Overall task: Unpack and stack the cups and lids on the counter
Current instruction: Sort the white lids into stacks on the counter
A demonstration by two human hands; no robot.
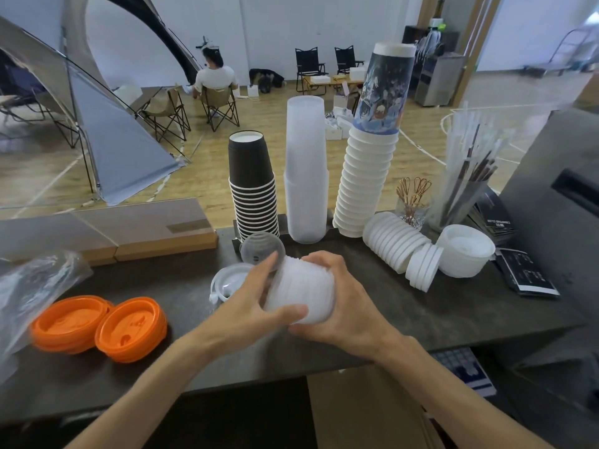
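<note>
left hand [249, 299] curled round near-left end of clear lid stack [299, 290] | right hand [337, 306] wrapped round its right side, both gripping | stack's axis tilts up-away, above counter [421, 306] | just beyond stack: black cups [251, 179], frosted cups [306, 170]

my left hand [256, 299] and right hand [340, 306] cover much of the clear lid stack [301, 290], so i can't count the lids. the plastic bag [29, 286] runs off the left edge and is blurred. a single white lid [227, 281] lies partly behind my left hand.
</note>
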